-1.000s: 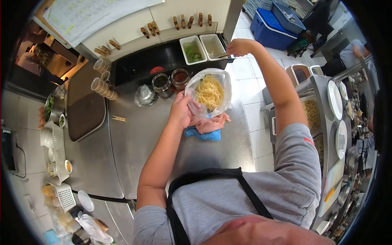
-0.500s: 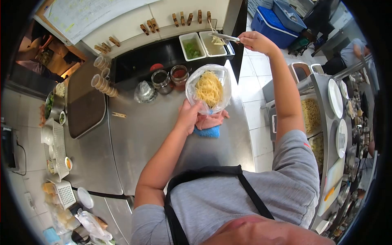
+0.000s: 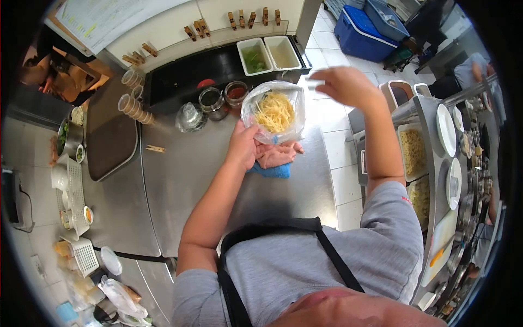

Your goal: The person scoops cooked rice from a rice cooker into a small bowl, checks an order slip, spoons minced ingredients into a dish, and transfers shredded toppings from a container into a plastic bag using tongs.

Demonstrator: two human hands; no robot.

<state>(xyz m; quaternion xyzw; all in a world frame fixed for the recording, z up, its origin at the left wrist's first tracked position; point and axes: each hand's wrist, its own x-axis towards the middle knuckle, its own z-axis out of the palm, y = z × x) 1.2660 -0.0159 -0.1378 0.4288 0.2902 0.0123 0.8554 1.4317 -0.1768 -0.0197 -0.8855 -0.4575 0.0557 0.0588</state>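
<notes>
My left hand (image 3: pixel 243 146) grips the near edge of a clear plastic bag (image 3: pixel 299 117), its fingers closed on the film. Thin yellow noodle-like strands (image 3: pixel 274 113) fill the bag's open mouth. Beneath its near side lie a pink cloth (image 3: pixel 277 156) and a blue cloth (image 3: pixel 274 171). My right hand (image 3: pixel 348 87) is raised to the right of the bag, over the floor side of the counter. Motion smears its fingers, so whether the tongs are in them does not show. Beyond the bag are a white tub with green leaves (image 3: pixel 256 59) and a second white tub (image 3: pixel 283 53).
Two jars (image 3: pixel 236 92) and a crumpled plastic bundle (image 3: pixel 190 117) stand left of the bag. A clothespin (image 3: pixel 155 148) lies on the steel counter (image 3: pixel 188 188). Stacked cups (image 3: pixel 133 109) and a brown tray (image 3: pixel 113 133) are farther left. Shelving with plates (image 3: pixel 446 131) lines the right.
My right hand has swung from the second white tub, where it held metal tongs with strands, toward me and slightly right. The left hand still holds the bag. The view has shifted slightly.
</notes>
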